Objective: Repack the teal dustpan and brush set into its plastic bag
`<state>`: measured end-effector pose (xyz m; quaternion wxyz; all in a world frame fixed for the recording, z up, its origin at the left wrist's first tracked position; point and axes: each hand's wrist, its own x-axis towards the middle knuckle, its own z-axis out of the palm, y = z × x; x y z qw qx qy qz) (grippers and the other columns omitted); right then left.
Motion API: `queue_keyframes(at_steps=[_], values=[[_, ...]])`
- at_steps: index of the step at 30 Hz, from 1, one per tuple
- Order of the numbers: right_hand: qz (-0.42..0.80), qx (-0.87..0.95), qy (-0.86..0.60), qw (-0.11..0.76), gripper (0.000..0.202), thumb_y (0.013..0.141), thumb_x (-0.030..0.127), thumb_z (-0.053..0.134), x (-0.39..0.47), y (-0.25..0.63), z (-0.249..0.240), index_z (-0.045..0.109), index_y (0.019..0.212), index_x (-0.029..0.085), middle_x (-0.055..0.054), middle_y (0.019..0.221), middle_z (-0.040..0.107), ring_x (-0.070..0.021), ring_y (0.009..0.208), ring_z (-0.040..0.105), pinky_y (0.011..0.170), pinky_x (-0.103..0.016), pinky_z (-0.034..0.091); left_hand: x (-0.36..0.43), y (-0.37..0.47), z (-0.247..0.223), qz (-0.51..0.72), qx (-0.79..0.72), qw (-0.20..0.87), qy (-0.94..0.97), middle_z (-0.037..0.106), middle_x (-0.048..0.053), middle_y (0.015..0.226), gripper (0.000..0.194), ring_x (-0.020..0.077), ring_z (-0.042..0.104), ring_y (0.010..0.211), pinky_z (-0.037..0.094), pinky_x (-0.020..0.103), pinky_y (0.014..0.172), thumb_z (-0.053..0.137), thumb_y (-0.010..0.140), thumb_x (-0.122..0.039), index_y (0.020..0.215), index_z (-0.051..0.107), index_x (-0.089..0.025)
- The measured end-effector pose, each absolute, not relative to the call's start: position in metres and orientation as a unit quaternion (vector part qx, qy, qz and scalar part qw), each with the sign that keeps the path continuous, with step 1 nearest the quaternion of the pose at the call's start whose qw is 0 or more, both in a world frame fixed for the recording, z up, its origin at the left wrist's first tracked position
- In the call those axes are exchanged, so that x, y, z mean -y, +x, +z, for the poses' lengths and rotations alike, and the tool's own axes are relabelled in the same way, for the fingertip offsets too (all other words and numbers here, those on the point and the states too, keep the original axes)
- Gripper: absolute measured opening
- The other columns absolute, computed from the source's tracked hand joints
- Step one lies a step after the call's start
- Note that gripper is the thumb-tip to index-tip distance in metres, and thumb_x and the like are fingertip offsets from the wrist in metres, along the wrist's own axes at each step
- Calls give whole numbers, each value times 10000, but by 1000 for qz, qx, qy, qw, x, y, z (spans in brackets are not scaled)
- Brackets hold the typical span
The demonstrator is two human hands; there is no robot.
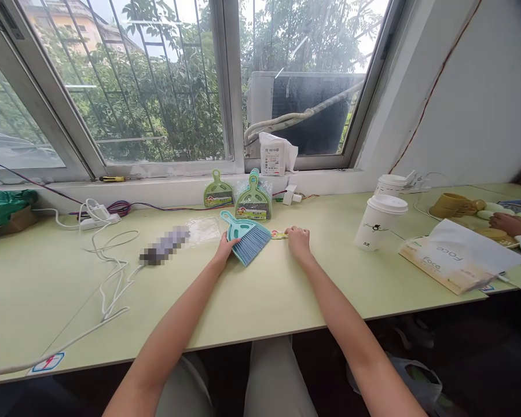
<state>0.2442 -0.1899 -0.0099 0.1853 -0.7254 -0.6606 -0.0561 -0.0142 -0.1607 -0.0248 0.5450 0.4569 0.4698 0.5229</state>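
At frame centre I note the teal hand brush (247,236) lying flat on the pale green table (260,301). The left hand (224,248) rests against its near left edge, fingers loosely curled, clamping nothing that I can see. The right hand (298,240), just right of the bristles, presses on a small yellow label (279,234). Two packaged dustpan sets (243,200) stand behind; a white cup (377,222) stands at centre right.

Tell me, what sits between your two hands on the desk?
In the head view, a teal hand broom lies between left hand and right hand.
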Motion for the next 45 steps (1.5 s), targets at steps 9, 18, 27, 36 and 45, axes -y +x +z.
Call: queue_keyframes(at_steps=[9,18,27,36,45], values=[[19,649,-731,208,283,869,135,425,179,247,-19,689,963,173,-104,1075,663,-188,981,595,931,-317,344,161,-13,-22,532,-482,534,446,617,93,1122,503,216,624,1002,521,318,820,723,669,-195,1121,505,-224],[60,637,-732,235,331,898,292,468,171,248,-31,607,1179,184,-148,1366,499,-278,1331,361,1081,-547,168,163,-11,-19,527,-486,541,439,624,78,1088,506,200,629,975,528,319,825,720,678,-195,1137,507,-223],[62,609,-736,287,361,906,307,448,172,252,-31,579,1209,160,-165,1324,538,-270,1265,433,1081,-579,127,159,-12,-25,526,-482,541,445,619,78,1135,521,199,634,966,545,298,768,715,684,-195,1159,504,-236],[116,583,-672,442,409,926,337,397,177,245,-11,563,1251,154,-115,1213,640,-194,1096,585,951,-287,391,162,-14,-23,521,-453,581,431,653,89,1066,416,214,656,932,562,316,769,730,689,-233,1076,582,-201],[158,772,-538,302,557,944,457,346,210,159,-17,272,1465,273,-50,1568,149,-303,1454,28,1091,-659,41,186,7,-12,529,-352,629,448,663,99,1101,505,221,651,960,561,322,792,777,664,-328,1088,556,-168]])
